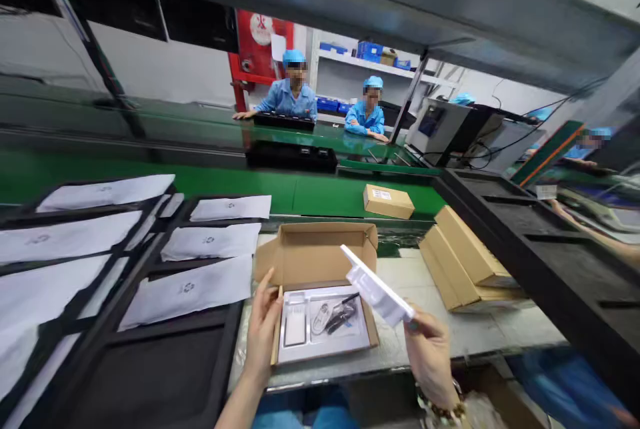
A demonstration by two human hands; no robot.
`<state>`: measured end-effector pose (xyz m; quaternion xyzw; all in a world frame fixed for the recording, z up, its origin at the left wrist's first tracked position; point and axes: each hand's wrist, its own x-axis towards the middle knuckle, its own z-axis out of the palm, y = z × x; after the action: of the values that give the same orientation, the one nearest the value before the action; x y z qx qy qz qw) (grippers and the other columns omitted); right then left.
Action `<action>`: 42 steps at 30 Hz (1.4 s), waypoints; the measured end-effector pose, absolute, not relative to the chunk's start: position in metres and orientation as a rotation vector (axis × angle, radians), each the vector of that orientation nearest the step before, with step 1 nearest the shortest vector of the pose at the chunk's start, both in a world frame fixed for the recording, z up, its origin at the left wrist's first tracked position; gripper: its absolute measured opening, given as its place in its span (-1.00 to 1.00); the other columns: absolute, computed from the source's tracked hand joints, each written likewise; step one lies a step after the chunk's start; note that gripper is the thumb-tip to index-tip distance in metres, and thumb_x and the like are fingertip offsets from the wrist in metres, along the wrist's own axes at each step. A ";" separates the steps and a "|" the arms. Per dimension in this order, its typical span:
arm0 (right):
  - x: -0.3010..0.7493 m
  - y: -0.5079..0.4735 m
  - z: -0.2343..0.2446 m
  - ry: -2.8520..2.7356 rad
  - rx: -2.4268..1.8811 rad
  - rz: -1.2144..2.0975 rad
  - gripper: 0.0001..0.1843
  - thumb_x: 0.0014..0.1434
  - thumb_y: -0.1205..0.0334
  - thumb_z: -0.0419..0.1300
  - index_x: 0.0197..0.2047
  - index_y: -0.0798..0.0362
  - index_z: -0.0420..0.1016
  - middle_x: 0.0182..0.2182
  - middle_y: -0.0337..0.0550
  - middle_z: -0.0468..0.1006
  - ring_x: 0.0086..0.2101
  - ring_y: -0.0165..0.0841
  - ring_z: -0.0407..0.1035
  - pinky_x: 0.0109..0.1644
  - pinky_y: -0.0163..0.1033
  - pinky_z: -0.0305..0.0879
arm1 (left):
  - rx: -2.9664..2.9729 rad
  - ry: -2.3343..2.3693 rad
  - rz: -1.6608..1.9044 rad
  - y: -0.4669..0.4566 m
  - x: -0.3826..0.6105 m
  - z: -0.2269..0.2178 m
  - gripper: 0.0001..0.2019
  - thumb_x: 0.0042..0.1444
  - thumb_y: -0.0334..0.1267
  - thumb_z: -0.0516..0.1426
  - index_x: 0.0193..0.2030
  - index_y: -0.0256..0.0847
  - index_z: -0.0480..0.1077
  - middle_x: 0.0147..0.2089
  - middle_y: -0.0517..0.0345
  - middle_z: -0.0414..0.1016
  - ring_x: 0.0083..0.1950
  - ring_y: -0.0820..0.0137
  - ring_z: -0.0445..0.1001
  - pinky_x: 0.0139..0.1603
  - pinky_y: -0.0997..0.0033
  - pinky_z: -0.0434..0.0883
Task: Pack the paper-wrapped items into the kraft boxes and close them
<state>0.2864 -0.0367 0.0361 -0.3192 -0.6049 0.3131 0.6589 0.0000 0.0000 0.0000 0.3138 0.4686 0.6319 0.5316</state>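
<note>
Nearest the lens, two bare forearms rise from the bottom edge toward an open cardboard box (320, 282) on the grey worktop (500, 332). Far left, black trays (165, 375) carry white sleeves (193, 290) lying flat, each printed with a small round mark too faint to read; their long sides run left to right.

Next comes the left hand (263, 329), thumb raised and fingers (273, 285) resting against the box's left wall, loosely curled and touching it rather than gripping. The box sits just ahead of the hands, its lid flap standing up on the far side, its long axis crosswise. Inside lies a white insert tray (325, 329) with a pale rectangular block on the left and a coiled cable with a dark plug on the right.

Over the box's right edge the right hand (430, 352) pinches a flat white packet (377, 285) by its lower end between thumb and fingertips. The packet tilts, its long axis running from the hand up and leftward, the free end pointing toward the lid flap. No writing on it can be made out. A beaded bracelet (443, 409) circles that wrist.

Further right, two closed cartons (467, 265) lie stacked at an angle. Beyond, on the green conveyor belt (325, 192), sits a small carton (387, 201) with a white label, its print illegible. Across the belt, people in blue caps and coats sit.
</note>
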 end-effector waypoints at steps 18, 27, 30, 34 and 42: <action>0.238 -0.039 0.054 -2.490 -0.866 0.268 -0.50 0.30 0.56 -0.06 0.19 -0.01 0.40 -0.09 -0.17 0.57 -0.19 -0.28 0.37 -0.10 -0.10 0.28 | 0.521 0.910 1.595 -0.002 0.001 -0.005 -0.45 0.30 0.04 0.07 0.38 -0.02 0.21 0.07 0.10 0.53 0.14 0.23 0.47 0.13 0.35 0.40; 0.227 -0.033 0.013 -2.496 -0.760 0.042 -0.69 0.46 0.21 -0.06 0.11 -0.01 0.44 -0.17 -0.23 0.64 -0.27 -0.33 0.50 -0.21 -0.22 0.36 | 0.814 1.142 1.577 -0.021 0.000 -0.004 -0.52 0.35 0.06 -0.04 0.35 0.03 0.26 0.33 0.06 0.34 0.38 0.13 0.26 0.34 0.11 0.28; 0.233 -0.019 0.007 -2.609 -0.680 -0.163 -0.69 0.44 0.21 0.03 0.17 -0.01 0.42 -0.10 -0.25 0.64 -0.24 -0.35 0.53 -0.19 -0.28 0.40 | 1.195 1.460 1.544 -0.044 -0.026 0.015 -0.64 0.35 -0.02 0.00 0.21 0.04 0.38 0.43 0.10 0.15 0.46 0.15 0.10 0.39 0.11 0.24; 0.245 0.011 0.009 -2.608 -0.704 -0.201 -0.64 0.38 0.29 0.05 0.21 -0.04 0.39 -0.14 -0.21 0.64 -0.24 -0.32 0.53 -0.21 -0.26 0.44 | 1.837 1.874 1.099 -0.035 -0.106 0.054 -0.64 0.37 -0.25 -0.12 0.19 -0.04 0.34 0.45 0.03 0.10 0.48 0.23 0.04 0.49 0.03 0.01; 0.240 0.053 0.007 -2.497 -0.889 -0.198 -0.62 0.40 0.30 0.02 0.24 -0.07 0.34 -0.08 -0.18 0.60 -0.15 -0.26 0.49 -0.13 -0.16 0.43 | 1.917 1.988 0.115 0.053 -0.232 0.059 -0.08 -0.51 -0.18 0.46 0.15 -0.23 0.38 0.25 -0.24 0.41 0.32 -0.19 0.28 0.41 -0.37 -0.16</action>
<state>0.2403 0.0530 0.0074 -0.3248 -0.9121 -0.0724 0.2395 -0.2323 0.0531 0.0589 0.6811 0.7065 0.0408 0.1877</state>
